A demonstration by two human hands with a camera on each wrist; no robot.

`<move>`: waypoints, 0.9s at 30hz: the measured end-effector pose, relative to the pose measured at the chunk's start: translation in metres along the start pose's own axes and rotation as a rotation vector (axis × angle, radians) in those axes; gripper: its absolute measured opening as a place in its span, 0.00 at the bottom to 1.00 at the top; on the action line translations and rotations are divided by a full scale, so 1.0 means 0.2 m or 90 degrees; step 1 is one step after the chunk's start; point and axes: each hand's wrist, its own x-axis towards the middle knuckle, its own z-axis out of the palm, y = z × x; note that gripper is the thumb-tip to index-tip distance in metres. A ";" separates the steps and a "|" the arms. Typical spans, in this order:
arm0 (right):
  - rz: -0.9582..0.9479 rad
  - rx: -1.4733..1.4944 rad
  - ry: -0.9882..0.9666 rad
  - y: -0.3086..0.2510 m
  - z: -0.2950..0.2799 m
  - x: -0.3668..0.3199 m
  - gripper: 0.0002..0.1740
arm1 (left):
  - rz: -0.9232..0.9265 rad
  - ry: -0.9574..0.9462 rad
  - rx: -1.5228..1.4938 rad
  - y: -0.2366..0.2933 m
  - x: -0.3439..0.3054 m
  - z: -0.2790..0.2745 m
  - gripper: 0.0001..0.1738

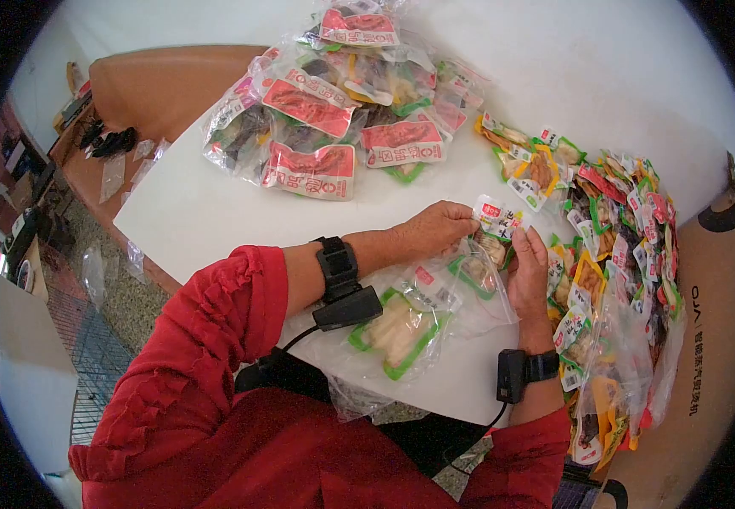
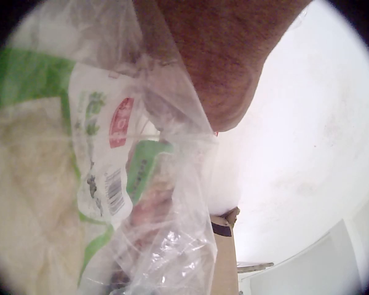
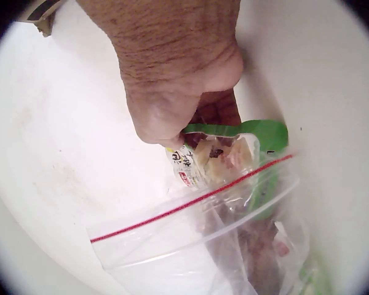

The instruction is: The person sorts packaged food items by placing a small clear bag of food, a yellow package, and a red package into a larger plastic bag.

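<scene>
A small snack packet (image 1: 496,219) with a white printed label and green edging is between both hands. My left hand (image 1: 435,229) pinches its left edge. My right hand (image 1: 530,270) grips the other side with thumb and fingers, and the right wrist view shows this packet (image 3: 224,157) under the thumb. Just below it spreads a clear zip bag (image 1: 490,310), whose red zip line crosses the right wrist view. A larger green-edged packet (image 1: 397,331) with pale contents lies inside the bag. In the left wrist view, bag film (image 2: 184,233) hides the left fingertips.
Filled clear bags with red labels (image 1: 312,170) are piled at the back of the white table (image 1: 176,199). A tall heap of small packets (image 1: 618,246) stands right, beside a cardboard box (image 1: 698,339). A few loose packets (image 1: 530,165) lie near it. A brown seat (image 1: 155,85) stands left.
</scene>
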 end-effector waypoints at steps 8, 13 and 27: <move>0.019 0.049 -0.024 0.00 0.00 0.00 0.14 | -0.015 0.000 0.025 0.03 -0.02 0.00 0.14; 0.007 0.042 -0.018 0.00 0.00 0.00 0.14 | 0.002 -0.004 -0.002 0.00 0.00 -0.01 0.13; 0.038 0.063 -0.013 0.02 -0.03 0.01 0.14 | 0.015 -0.010 0.052 0.01 -0.01 0.00 0.13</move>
